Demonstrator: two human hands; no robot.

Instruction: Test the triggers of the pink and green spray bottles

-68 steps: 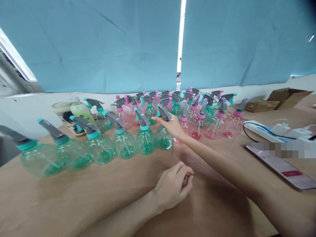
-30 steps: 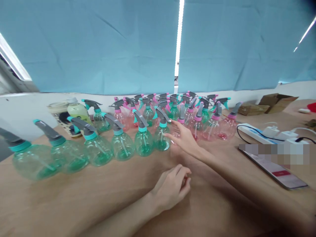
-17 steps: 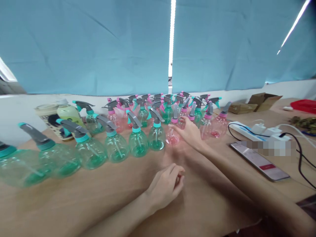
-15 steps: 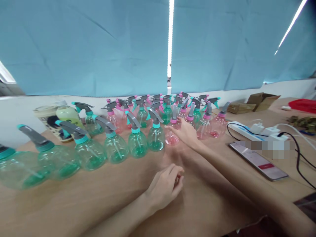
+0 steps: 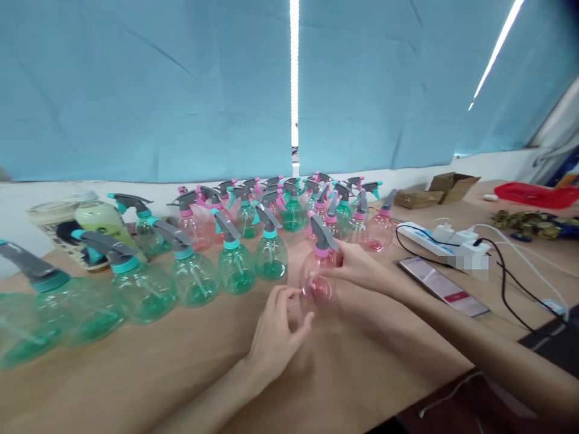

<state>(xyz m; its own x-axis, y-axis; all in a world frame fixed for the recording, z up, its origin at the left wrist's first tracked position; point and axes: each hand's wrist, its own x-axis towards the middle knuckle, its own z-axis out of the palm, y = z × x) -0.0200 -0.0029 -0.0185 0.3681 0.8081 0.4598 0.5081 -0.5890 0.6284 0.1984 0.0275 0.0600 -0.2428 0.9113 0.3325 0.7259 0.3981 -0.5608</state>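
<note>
My right hand (image 5: 357, 265) is closed around the right side of a clear pink spray bottle (image 5: 319, 283) with a grey trigger head and a pink collar. The bottle is upright, close to the table top. Beside its lower left, my left hand (image 5: 281, 322) is open, fingers curved and thumb apart; its fingertips come close to the bottle, and I cannot tell whether they touch it. Left of the hands runs a row of green spray bottles, the nearest one (image 5: 271, 256) with a turquoise collar. Behind stand several more pink and green spray bottles, one pink bottle (image 5: 379, 229) at the right end.
A phone (image 5: 446, 288) lies on the right, near a white power strip (image 5: 425, 240) with plugs and cables. Farther back are a cardboard box (image 5: 452, 187) and a red tray (image 5: 534, 194). At the left stand a paper cup (image 5: 54, 226) and a bottle of yellowish liquid (image 5: 102, 220).
My right hand has taken hold of the pink spray bottle and brought it nearer. My left hand has moved up toward it and opened. The view has turned a little to the right.
</note>
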